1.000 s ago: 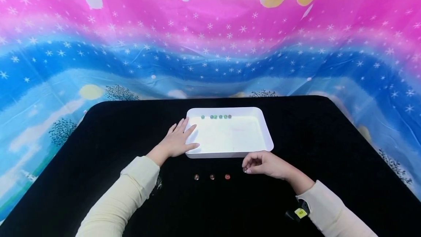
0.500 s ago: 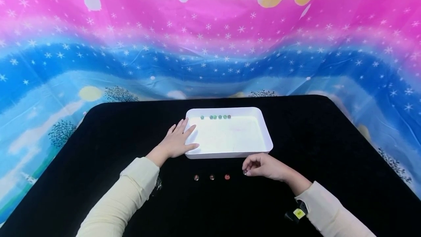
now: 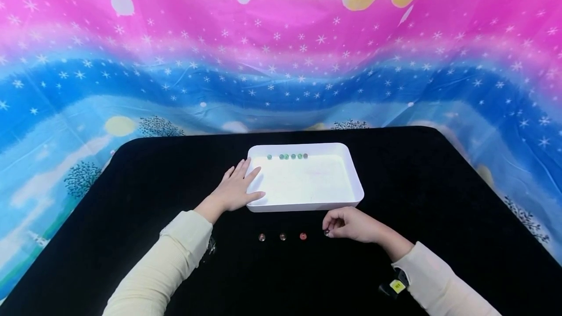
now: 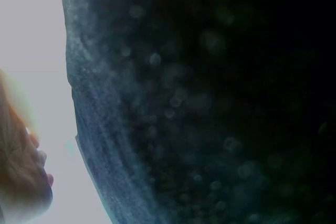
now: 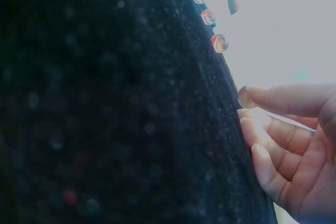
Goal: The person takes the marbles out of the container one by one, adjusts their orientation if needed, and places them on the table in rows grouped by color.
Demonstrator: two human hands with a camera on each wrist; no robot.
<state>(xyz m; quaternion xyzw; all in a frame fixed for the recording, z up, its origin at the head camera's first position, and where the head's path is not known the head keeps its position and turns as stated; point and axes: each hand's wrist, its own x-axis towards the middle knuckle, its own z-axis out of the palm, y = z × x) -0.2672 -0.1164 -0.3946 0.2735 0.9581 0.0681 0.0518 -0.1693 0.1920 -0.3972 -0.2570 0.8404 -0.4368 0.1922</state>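
In the head view my left hand (image 3: 232,191) spreads its fingers over the left rim of a white tray (image 3: 307,184). Just in front of the tray's right front corner, my right hand (image 3: 353,224) pinches a small glass marble (image 5: 244,98) between thumb and forefinger, low over the black cloth. To its left, three marbles stand apart in a row: a red one (image 3: 303,236), a brownish one (image 3: 283,236) and a reddish clear one (image 3: 262,237). Inside the tray, along its back wall, several mostly green marbles (image 3: 293,156) line up.
Black cloth (image 3: 175,169) covers the table, whose far edge meets a pink and blue patterned curtain (image 3: 281,62). A dark device with a yellow label (image 3: 397,286) is strapped at the right wrist. The left wrist view is mostly dark cloth.
The right hand has come down slightly toward the front, still pinching its marble, now almost level with the row of three. The left hand stays on the tray; the view shifts a little.
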